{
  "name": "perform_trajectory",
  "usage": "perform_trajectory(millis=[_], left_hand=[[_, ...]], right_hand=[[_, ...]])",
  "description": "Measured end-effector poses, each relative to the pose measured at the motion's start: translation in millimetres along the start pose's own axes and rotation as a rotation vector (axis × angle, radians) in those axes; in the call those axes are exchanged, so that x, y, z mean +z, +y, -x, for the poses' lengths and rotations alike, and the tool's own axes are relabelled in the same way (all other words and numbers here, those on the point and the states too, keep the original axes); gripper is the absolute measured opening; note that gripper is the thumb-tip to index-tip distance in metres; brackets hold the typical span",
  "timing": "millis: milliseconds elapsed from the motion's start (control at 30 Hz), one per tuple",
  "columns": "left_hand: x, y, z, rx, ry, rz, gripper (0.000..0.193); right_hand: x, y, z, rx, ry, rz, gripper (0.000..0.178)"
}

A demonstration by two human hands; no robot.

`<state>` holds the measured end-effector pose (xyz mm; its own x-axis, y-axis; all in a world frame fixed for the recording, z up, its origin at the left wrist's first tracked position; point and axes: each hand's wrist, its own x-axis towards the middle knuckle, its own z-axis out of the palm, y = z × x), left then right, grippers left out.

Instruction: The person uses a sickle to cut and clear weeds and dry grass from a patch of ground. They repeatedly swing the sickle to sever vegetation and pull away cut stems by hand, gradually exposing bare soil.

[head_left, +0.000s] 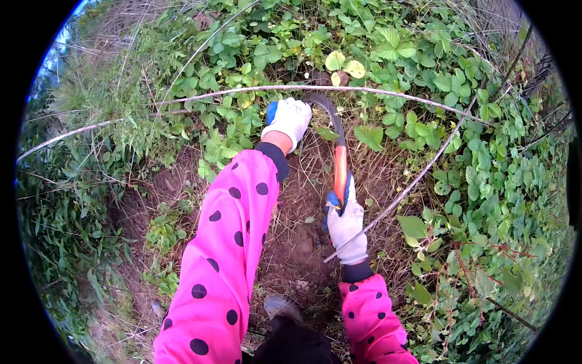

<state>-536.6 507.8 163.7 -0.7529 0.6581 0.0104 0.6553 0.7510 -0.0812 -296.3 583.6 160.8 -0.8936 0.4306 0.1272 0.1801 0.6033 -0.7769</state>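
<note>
My right hand (347,229), in a white glove with blue palm coating, is wrapped round the orange handle of a sickle (341,167). The dark curved blade reaches up and bends left, its far end close beside my left hand (291,120). That hand wears a matching glove and is closed low among green leafy plants (227,136); whatever its fingers hold is hidden beneath it. A long dry stem (418,179) slants past my right wrist. Another thin cane (242,90) arches across just beyond my left hand and the blade.
Dense leafy growth (479,151) covers the right and far sides, with yellow leaves (335,60) beyond the blade. Bare brown soil with dry straw (300,236) lies between my arms. My shoe (283,307) shows at the bottom. Reddish stems (467,276) stand at the lower right.
</note>
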Motion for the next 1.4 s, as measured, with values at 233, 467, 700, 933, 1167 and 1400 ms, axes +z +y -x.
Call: perform_trajectory(millis=[233,467,700,933,1167,1400], left_hand=[[4.4,-9.8,28.8,0.158,0.073,-0.071,0.009],[-9.6,-38.7,108.7,0.159,0.081,0.074,0.033],[-26.4,-38.8,75.6,0.035,0.148,0.041,0.052],[-3.3,-78.1,32.2,0.112,-0.206,-0.382,0.068],[-12.4,-76.4,48.4,0.123,-0.083,-0.058,0.018],[-5.8,-60.8,203.6,0.327,-0.101,-0.117,0.024]], right_hand=[[26.2,22.9,94.0,0.323,-0.069,-0.245,0.066],[-33.5,18.4,208.1,0.364,-0.239,-0.131,0.061],[34.9,1.6,-29.1,0.164,-0.059,-0.25,0.064],[52.9,2.3,86.5,0.65,-0.206,-1.058,0.053],[65.0,-19.5,10.7,0.619,-0.355,-0.926,0.064],[7.7,5.4,212.0,0.659,-0.409,-0.814,0.069]])
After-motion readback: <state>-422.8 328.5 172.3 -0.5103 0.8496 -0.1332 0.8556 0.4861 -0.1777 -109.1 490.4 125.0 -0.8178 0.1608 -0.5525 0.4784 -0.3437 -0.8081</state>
